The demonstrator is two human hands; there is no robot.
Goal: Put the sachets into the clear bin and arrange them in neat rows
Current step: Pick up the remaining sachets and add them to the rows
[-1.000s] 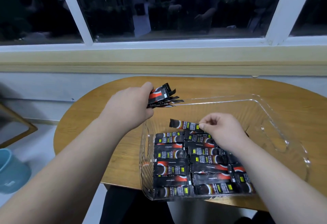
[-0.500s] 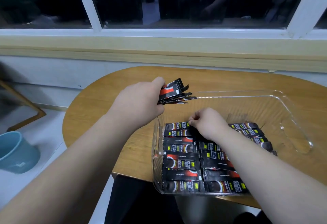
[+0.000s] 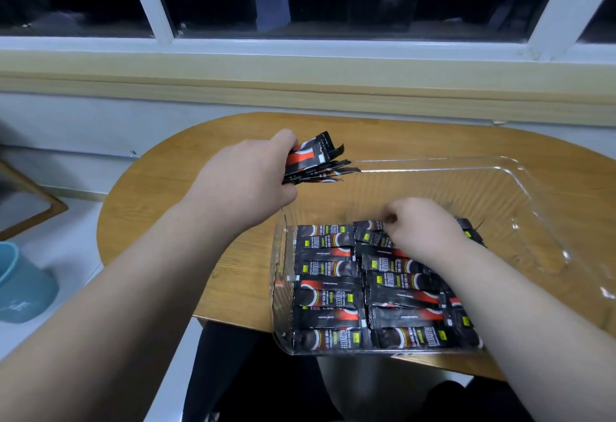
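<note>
Beside the pinching right hand [image 3: 423, 231], laid sachets [image 3: 328, 291] fill the clear bin [image 3: 520, 181]; left hand [image 3: 246, 185] clamps the spare bundle [image 3: 313, 163] as ready supply.

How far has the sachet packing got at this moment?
Done: black-and-red sachets lie in rows filling the near part of the clear plastic bin. In hand: the right hand is down on the farthest row; the left hand grips a fanned bundle of sachets above the bin's far-left corner. Left: that bundle, and the bin's bare far part.
</note>
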